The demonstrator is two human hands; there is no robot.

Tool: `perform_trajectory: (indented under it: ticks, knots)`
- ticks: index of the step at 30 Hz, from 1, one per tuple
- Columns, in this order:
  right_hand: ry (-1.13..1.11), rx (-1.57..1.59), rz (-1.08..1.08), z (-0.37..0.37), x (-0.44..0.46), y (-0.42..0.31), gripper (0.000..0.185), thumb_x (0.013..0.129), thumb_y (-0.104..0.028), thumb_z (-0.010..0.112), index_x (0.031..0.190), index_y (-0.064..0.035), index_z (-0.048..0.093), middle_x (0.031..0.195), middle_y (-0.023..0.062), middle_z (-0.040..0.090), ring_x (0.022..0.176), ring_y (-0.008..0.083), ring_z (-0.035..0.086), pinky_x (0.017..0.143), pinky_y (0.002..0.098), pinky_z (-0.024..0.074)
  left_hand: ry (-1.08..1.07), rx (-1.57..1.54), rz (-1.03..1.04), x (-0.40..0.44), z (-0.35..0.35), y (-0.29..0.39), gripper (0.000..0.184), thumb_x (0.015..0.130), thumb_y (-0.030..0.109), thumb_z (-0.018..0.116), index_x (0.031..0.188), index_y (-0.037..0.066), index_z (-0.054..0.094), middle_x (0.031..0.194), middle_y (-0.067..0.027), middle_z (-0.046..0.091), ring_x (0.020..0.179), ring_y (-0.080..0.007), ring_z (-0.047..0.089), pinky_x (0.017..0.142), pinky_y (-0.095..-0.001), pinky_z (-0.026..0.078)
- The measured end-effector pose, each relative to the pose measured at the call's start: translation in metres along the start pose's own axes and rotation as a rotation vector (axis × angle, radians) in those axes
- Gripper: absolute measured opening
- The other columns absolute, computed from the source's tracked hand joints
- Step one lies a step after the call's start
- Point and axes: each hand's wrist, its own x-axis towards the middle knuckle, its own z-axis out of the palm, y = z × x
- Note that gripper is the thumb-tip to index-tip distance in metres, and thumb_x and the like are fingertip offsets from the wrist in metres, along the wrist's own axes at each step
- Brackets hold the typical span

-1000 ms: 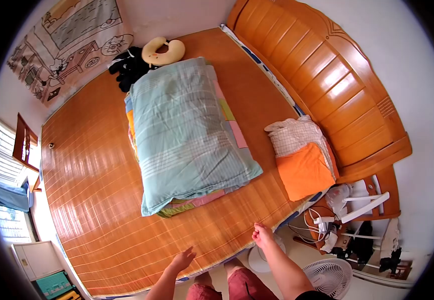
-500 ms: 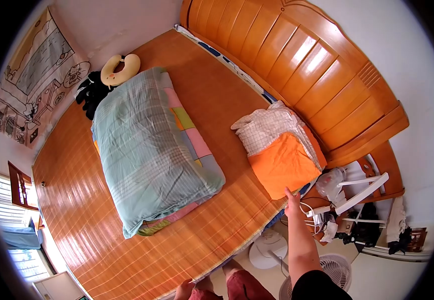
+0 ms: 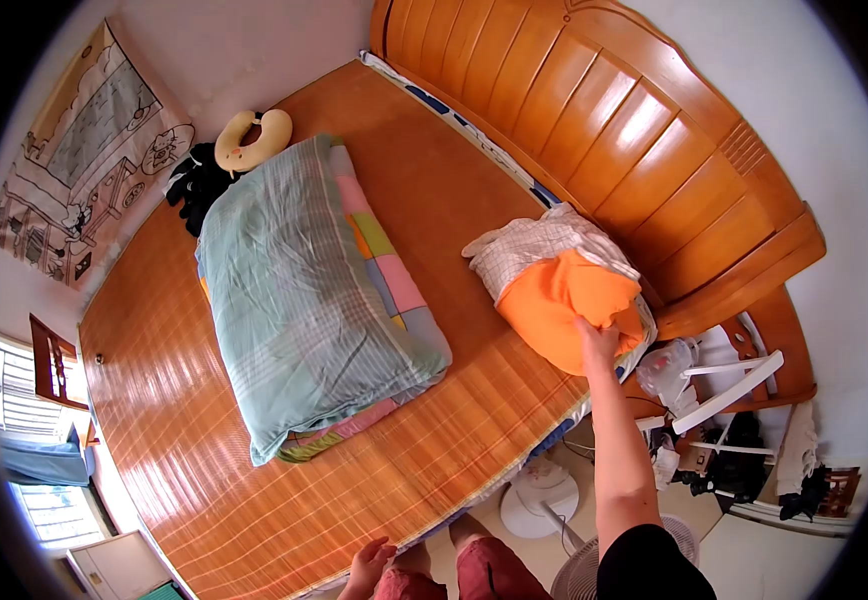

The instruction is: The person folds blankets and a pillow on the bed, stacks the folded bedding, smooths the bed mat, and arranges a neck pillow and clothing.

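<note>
Toward the headboard end of the bed lies a pile of white checked fabric (image 3: 524, 245) with an orange cloth (image 3: 544, 315) on its near side. My right hand (image 3: 599, 340) is closed on the orange cloth, with a corner of it bunched up and lifted over the fingers. My left hand (image 3: 369, 568) hangs low at the bed's near edge beside my leg; it is empty with its fingers loosely apart. A folded green plaid quilt (image 3: 304, 290), with a patchwork layer (image 3: 394, 270) under it, rests on the middle of the mat.
A wooden headboard (image 3: 614, 130) rises behind the pile. A neck pillow (image 3: 254, 140) and black items (image 3: 197, 185) sit at the far wall. To the right are a white chair-like frame (image 3: 729, 390) and clutter; below stands a fan (image 3: 539, 500).
My right hand has moved up and inward from the cloth's lower corner, drawing the orange cloth up into a bunched fold. My left hand shows more beside my leg.
</note>
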Motion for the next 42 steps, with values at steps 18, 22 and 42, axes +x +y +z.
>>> perform_trajectory:
  ticks: [18,22,42]
  knots:
    - [-1.292,-0.926,0.147,0.002,-0.359,0.045,0.054,0.073,-0.032,0.069,0.117,-0.0069,0.050,0.122,0.0207,0.045,0.111,0.0299,0.047,0.091,0.0374,0.0390,0.017,-0.527,-0.158,0.072,0.032,0.076,0.029,0.073,0.002,0.061,0.101,0.000,0.057,0.086,-0.0088,0.062,0.077,-0.0211,0.062,0.066,-0.0342,0.052]
    - [-0.447,0.104,0.891,-0.009,-0.368,0.065,0.062,0.073,-0.020,0.074,0.122,0.0025,0.042,0.124,0.0094,0.043,0.111,0.0200,0.045,0.090,0.0314,0.0397,-0.015,-0.401,-0.198,0.065,0.025,0.079,0.029,0.071,0.000,0.060,0.099,-0.003,0.058,0.088,-0.0103,0.063,0.078,-0.0201,0.062,0.068,-0.0328,0.051]
    - [-0.099,0.019,-0.193,0.002,-0.252,-0.281,0.036,0.068,-0.004,0.051,0.102,0.0060,0.055,0.100,0.0099,0.058,0.093,0.0185,0.054,0.086,0.0274,0.0401,0.245,-0.728,0.276,-0.159,-0.154,0.065,0.033,0.064,-0.013,0.047,0.094,-0.001,0.057,0.080,-0.0031,0.060,0.066,-0.0121,0.058,0.057,-0.0238,0.045]
